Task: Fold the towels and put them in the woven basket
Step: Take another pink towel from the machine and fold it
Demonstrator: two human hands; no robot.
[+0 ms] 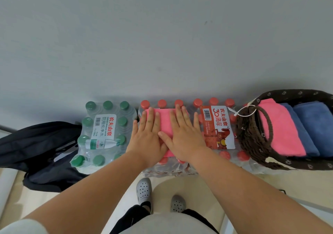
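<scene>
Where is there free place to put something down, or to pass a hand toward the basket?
Free: the top of the red-cap pack between the right hand and the woven basket, and the green-cap pack beside the left hand. Crowded: the basket's visible part, filled by a pink towel and blue towels, with its handles lying over the left rim.

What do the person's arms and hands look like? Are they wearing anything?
The left hand and right hand are bare: no gloves, rings or watch show. The left arm and right arm are bare too. Only a light sleeve shows, high on the left arm.
</scene>
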